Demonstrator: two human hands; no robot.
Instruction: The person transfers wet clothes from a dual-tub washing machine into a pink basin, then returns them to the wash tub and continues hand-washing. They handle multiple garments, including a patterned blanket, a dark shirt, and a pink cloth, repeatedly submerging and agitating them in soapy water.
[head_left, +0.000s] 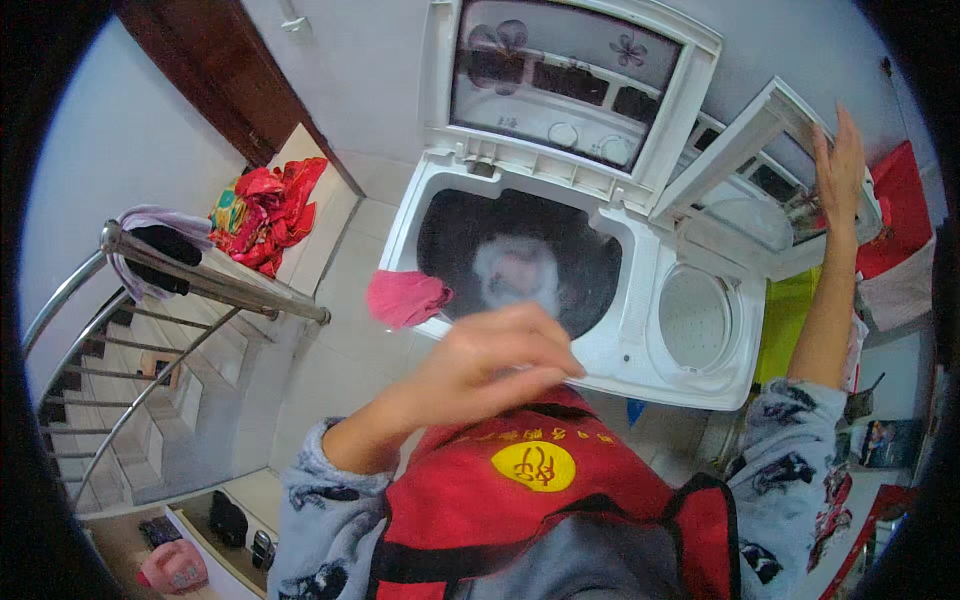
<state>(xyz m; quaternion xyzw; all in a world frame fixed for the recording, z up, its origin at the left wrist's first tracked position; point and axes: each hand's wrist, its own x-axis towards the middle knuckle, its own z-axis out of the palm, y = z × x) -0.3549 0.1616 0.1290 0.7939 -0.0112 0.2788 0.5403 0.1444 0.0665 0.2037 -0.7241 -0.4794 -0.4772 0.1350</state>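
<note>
A white twin-tub washing machine (637, 315) stands before me with its lids raised. Foamy water (517, 270) fills the dark wash tub on the left. At the right, the round spin tub (694, 319) shows its perforated wall. My left hand (495, 360), blurred, hovers by the machine's front edge with bent fingers; its palm is hidden and no object shows in it. My right hand (840, 172) lies against the outer edge of the tilted spin-tub lid (739, 146), fingers straight and thumb apart. A pink cloth (409, 298) drapes over the wash tub's left front corner.
The large wash lid (570, 82) leans back by the wall. Left are a metal stair railing (210, 262) and a pile of red fabric (274, 210). Yellow-green material (784, 322) hangs right of the machine. A pink item (174, 566) lies at lower left. I wear a red apron (465, 517).
</note>
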